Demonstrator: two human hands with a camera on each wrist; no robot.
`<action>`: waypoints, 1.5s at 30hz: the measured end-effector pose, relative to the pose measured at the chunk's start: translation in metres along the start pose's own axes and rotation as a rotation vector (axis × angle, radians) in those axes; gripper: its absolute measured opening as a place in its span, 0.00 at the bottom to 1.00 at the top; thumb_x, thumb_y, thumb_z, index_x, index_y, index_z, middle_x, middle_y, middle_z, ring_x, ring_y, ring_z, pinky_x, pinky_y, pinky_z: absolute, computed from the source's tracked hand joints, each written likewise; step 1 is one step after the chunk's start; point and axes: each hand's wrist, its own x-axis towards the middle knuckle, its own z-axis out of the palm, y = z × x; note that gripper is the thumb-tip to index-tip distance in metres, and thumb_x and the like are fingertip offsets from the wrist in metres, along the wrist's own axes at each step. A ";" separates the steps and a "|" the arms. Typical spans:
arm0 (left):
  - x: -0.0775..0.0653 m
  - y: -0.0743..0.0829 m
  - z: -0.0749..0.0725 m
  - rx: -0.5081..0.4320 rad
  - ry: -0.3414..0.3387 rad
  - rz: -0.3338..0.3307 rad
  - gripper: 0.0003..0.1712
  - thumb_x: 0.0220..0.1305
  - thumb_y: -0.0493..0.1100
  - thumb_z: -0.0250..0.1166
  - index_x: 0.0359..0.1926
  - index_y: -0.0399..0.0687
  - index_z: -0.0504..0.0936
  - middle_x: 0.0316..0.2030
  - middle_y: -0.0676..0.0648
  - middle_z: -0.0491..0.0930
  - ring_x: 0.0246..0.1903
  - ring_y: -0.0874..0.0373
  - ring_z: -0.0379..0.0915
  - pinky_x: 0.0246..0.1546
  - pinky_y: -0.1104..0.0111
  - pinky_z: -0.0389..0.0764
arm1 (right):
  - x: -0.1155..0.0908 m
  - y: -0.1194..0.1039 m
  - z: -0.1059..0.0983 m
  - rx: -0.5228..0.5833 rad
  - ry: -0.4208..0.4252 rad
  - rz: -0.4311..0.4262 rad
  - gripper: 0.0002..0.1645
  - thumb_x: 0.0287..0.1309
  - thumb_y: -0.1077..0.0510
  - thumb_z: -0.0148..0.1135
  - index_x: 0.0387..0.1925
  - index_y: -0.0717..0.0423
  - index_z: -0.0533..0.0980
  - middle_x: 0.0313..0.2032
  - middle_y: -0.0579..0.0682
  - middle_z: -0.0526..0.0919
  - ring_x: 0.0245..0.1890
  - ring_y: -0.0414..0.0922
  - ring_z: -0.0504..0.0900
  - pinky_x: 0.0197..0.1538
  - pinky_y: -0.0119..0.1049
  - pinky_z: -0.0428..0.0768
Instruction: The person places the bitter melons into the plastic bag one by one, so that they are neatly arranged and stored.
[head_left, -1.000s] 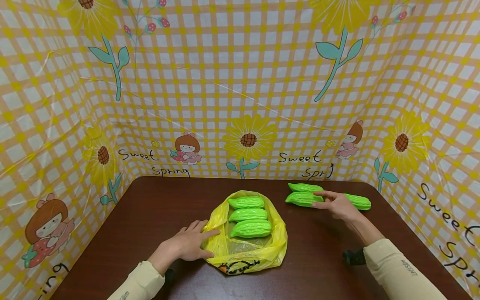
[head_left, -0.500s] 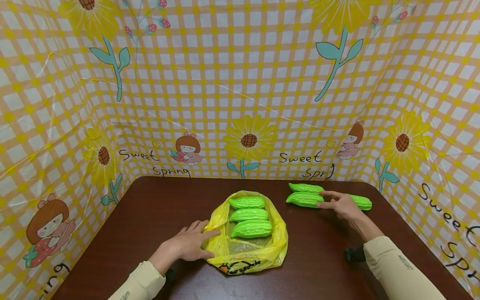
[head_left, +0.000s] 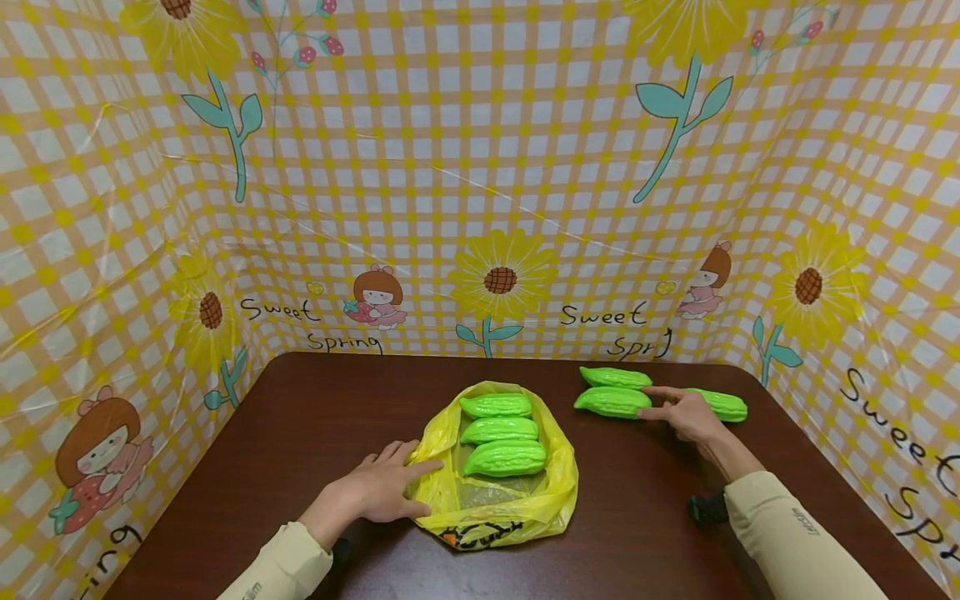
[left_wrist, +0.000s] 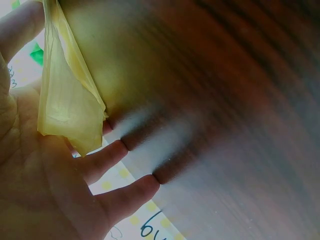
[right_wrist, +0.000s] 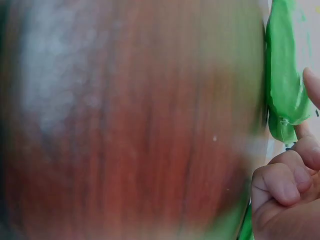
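In the head view my left hand (head_left: 378, 486) lies spread at the left rim of a yellow plastic bag (head_left: 558, 467). Part of the thin plastic passes over its palm in the left wrist view. Three green bitter melons, one of them the nearest melon (head_left: 506, 458), lie side by side inside the bag. At the back right my right hand (head_left: 686, 414) has thumb and index finger on either side of the blunt end of a bitter melon (head_left: 611, 402); its other fingers curl in the right wrist view. Another bitter melon (head_left: 615, 377) lies just behind that one.
A third loose bitter melon (head_left: 723, 406) lies right of the right hand, partly hidden by it. Everything rests on a dark brown table (head_left: 337, 396). Checked cloth walls (head_left: 420, 192) with sunflower prints rise at the back and both sides.
My right thumb and index finger have slid slightly right, toward the blunt end of the bitter melon, which stays put. The left hand and the bag hold their place.
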 end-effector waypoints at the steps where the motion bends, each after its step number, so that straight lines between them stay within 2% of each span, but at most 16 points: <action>1: 0.000 0.000 0.000 0.001 0.000 0.001 0.39 0.66 0.64 0.64 0.75 0.72 0.63 0.79 0.44 0.48 0.78 0.42 0.45 0.70 0.37 0.55 | 0.000 0.000 0.000 -0.003 -0.001 0.002 0.48 0.59 0.42 0.72 0.73 0.60 0.65 0.14 0.37 0.56 0.12 0.36 0.49 0.19 0.34 0.59; 9: 0.000 0.001 0.001 0.006 0.002 0.008 0.39 0.66 0.64 0.64 0.75 0.72 0.63 0.79 0.43 0.48 0.77 0.42 0.45 0.70 0.38 0.55 | -0.001 0.002 0.000 -0.008 -0.011 0.013 0.49 0.61 0.43 0.70 0.73 0.64 0.63 0.14 0.37 0.52 0.12 0.37 0.48 0.19 0.34 0.59; 13: 0.001 0.001 0.000 0.004 0.004 0.008 0.39 0.66 0.63 0.65 0.75 0.72 0.63 0.78 0.43 0.49 0.77 0.41 0.46 0.70 0.37 0.55 | -0.001 0.004 0.000 -0.013 -0.015 0.020 0.50 0.61 0.41 0.70 0.73 0.64 0.63 0.16 0.38 0.78 0.12 0.37 0.48 0.19 0.35 0.60; 15: 0.001 0.001 0.001 0.005 0.006 0.009 0.39 0.66 0.63 0.65 0.75 0.72 0.64 0.78 0.43 0.49 0.77 0.41 0.46 0.70 0.37 0.55 | 0.000 0.004 -0.001 -0.014 -0.019 0.028 0.50 0.60 0.41 0.71 0.73 0.64 0.64 0.15 0.38 0.79 0.11 0.37 0.48 0.19 0.36 0.61; 16: 0.001 0.001 0.001 0.004 0.006 0.009 0.39 0.66 0.63 0.65 0.75 0.72 0.63 0.78 0.43 0.49 0.77 0.41 0.46 0.70 0.37 0.55 | 0.000 0.005 -0.001 -0.013 -0.018 0.031 0.50 0.59 0.41 0.71 0.73 0.63 0.64 0.18 0.40 0.83 0.11 0.37 0.48 0.19 0.35 0.61; 18: 0.001 0.001 0.001 0.006 0.007 0.008 0.39 0.66 0.63 0.65 0.75 0.72 0.63 0.78 0.43 0.49 0.77 0.41 0.46 0.70 0.37 0.55 | 0.001 0.004 -0.002 -0.011 -0.024 0.037 0.50 0.59 0.41 0.71 0.73 0.63 0.65 0.11 0.34 0.71 0.11 0.37 0.48 0.19 0.35 0.61; 22: 0.001 0.001 0.001 0.009 0.006 0.006 0.39 0.66 0.64 0.64 0.75 0.72 0.63 0.79 0.43 0.48 0.77 0.42 0.46 0.70 0.38 0.56 | 0.000 0.003 -0.002 -0.004 -0.027 0.052 0.51 0.57 0.39 0.72 0.73 0.63 0.65 0.12 0.31 0.71 0.11 0.37 0.49 0.19 0.35 0.62; 24: 0.001 0.001 0.000 0.010 0.005 0.004 0.39 0.66 0.64 0.64 0.75 0.72 0.63 0.79 0.43 0.48 0.77 0.42 0.46 0.70 0.38 0.56 | -0.001 0.002 -0.002 -0.004 -0.023 0.061 0.52 0.56 0.38 0.73 0.72 0.61 0.66 0.11 0.32 0.64 0.11 0.37 0.49 0.19 0.36 0.62; 25: 0.001 0.001 0.000 0.010 0.004 0.003 0.39 0.66 0.64 0.64 0.75 0.72 0.63 0.79 0.43 0.48 0.77 0.42 0.46 0.70 0.38 0.56 | -0.002 0.001 -0.002 -0.008 -0.020 0.053 0.52 0.56 0.37 0.72 0.72 0.61 0.66 0.16 0.36 0.73 0.11 0.37 0.49 0.19 0.36 0.62; 27: 0.001 0.002 0.000 0.008 0.003 0.002 0.39 0.66 0.64 0.64 0.75 0.72 0.63 0.79 0.43 0.48 0.77 0.42 0.46 0.70 0.37 0.56 | -0.003 -0.001 -0.001 -0.015 -0.017 0.046 0.52 0.56 0.36 0.72 0.72 0.61 0.67 0.25 0.49 0.80 0.12 0.37 0.50 0.19 0.36 0.63; 28: 0.000 0.002 -0.001 0.007 0.001 0.001 0.39 0.66 0.64 0.64 0.75 0.72 0.63 0.79 0.43 0.48 0.77 0.42 0.46 0.70 0.37 0.55 | -0.004 -0.002 -0.001 -0.017 -0.015 0.042 0.52 0.55 0.36 0.72 0.72 0.61 0.67 0.36 0.57 0.84 0.12 0.37 0.50 0.20 0.36 0.64; 29: 0.000 0.002 -0.001 0.007 0.001 0.000 0.39 0.66 0.64 0.65 0.75 0.72 0.63 0.79 0.43 0.48 0.77 0.42 0.46 0.70 0.37 0.55 | -0.004 -0.004 -0.001 -0.020 -0.015 0.038 0.52 0.56 0.36 0.72 0.72 0.60 0.67 0.50 0.64 0.83 0.12 0.37 0.50 0.20 0.37 0.64; 31: -0.001 0.003 -0.002 0.009 0.003 0.000 0.39 0.66 0.63 0.65 0.75 0.71 0.64 0.79 0.43 0.49 0.77 0.42 0.46 0.70 0.37 0.56 | -0.007 -0.007 0.000 -0.024 -0.017 0.032 0.52 0.56 0.35 0.71 0.72 0.61 0.67 0.70 0.69 0.65 0.13 0.37 0.50 0.21 0.37 0.64; 33: -0.001 0.003 -0.003 0.011 0.005 0.000 0.39 0.66 0.63 0.65 0.75 0.71 0.64 0.78 0.43 0.49 0.77 0.42 0.46 0.70 0.37 0.56 | -0.009 -0.011 0.000 -0.026 -0.026 0.032 0.52 0.56 0.34 0.71 0.72 0.60 0.67 0.73 0.71 0.59 0.13 0.37 0.50 0.21 0.36 0.65; 42: -0.001 0.003 -0.003 0.004 0.003 -0.005 0.39 0.66 0.63 0.65 0.75 0.71 0.64 0.79 0.43 0.49 0.77 0.42 0.46 0.70 0.38 0.55 | -0.020 -0.031 0.004 -0.038 -0.038 0.019 0.51 0.55 0.34 0.71 0.71 0.60 0.68 0.76 0.73 0.48 0.14 0.37 0.50 0.23 0.38 0.65; 45: -0.001 0.003 -0.003 0.002 0.003 -0.006 0.39 0.66 0.63 0.65 0.75 0.71 0.64 0.79 0.43 0.48 0.77 0.42 0.46 0.70 0.37 0.55 | -0.023 -0.036 0.006 -0.036 -0.035 0.015 0.50 0.55 0.36 0.72 0.70 0.60 0.70 0.74 0.70 0.56 0.14 0.37 0.50 0.23 0.39 0.66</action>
